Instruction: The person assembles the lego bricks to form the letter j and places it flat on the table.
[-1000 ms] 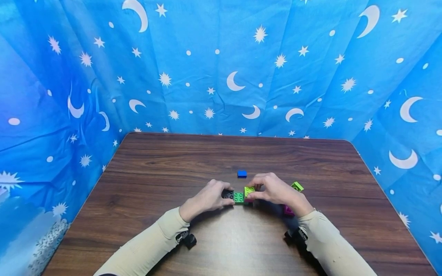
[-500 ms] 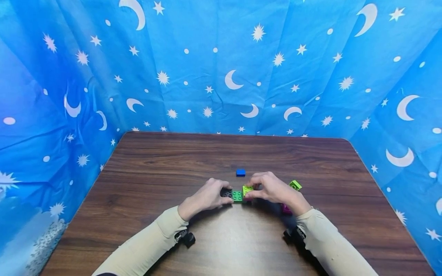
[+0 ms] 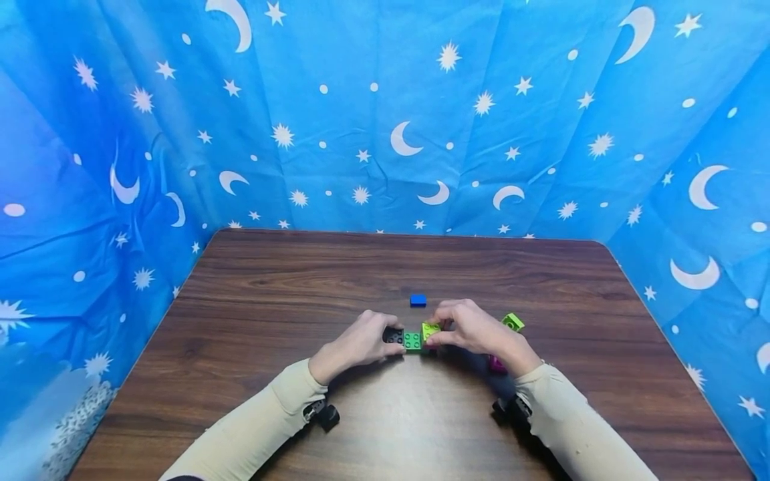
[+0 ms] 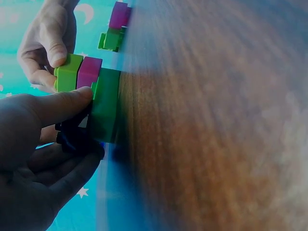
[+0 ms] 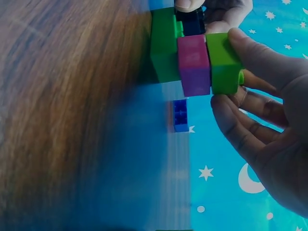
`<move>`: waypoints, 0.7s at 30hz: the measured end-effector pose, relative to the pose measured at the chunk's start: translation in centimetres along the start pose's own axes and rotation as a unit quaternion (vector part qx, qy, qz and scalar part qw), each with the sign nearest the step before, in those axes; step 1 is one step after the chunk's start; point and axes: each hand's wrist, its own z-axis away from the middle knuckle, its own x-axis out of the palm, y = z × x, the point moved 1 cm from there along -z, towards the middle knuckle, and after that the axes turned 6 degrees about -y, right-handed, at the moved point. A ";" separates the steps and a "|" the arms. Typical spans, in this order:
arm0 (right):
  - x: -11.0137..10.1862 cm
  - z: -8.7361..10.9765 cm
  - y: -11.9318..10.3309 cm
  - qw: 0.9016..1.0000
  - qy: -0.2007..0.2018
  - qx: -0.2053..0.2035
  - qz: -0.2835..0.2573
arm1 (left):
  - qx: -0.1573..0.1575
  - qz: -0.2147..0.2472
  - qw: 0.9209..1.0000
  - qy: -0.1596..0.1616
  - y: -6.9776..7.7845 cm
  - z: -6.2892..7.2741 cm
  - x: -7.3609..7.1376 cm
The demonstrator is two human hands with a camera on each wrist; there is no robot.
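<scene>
A long green brick point(image 3: 412, 341) lies at mid-table, its middle studs showing in the head view. On its left end sits a black brick point(image 3: 394, 336), which my left hand point(image 3: 357, 339) pinches between thumb and fingers. With thumb and fingertips my right hand point(image 3: 472, 329) pinches a lime brick point(image 5: 224, 65). The lime brick is stacked on a magenta brick point(image 5: 194, 66), over the green brick's right end. In the left wrist view, the left thumb reaches along the side of the stack near the magenta brick point(image 4: 89, 71).
Beyond the hands lies a small blue brick point(image 3: 418, 300). Right of the right hand are another lime brick point(image 3: 512, 322) and a magenta brick point(image 3: 496, 364), partly hidden by the wrist. Blue star-patterned cloth point(image 3: 337, 120) hangs behind the wooden table point(image 3: 301, 267).
Both hands keep the same grips on the black and lime bricks. The head view shifts very slightly; the bricks stay in place.
</scene>
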 end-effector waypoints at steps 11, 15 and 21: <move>0.1 -0.1 -0.1 1.000 -0.005 0.005 0.027 | -0.002 0.007 1.000 0.000 0.1 0.1 -0.1; 0.1 -0.1 -0.1 1.000 0.001 0.003 0.025 | 0.001 0.004 1.000 0.002 0.1 0.1 -0.1; -0.3 0.2 0.1 0.999 0.035 -0.006 0.014 | 0.006 0.003 1.000 0.002 0.1 0.0 0.0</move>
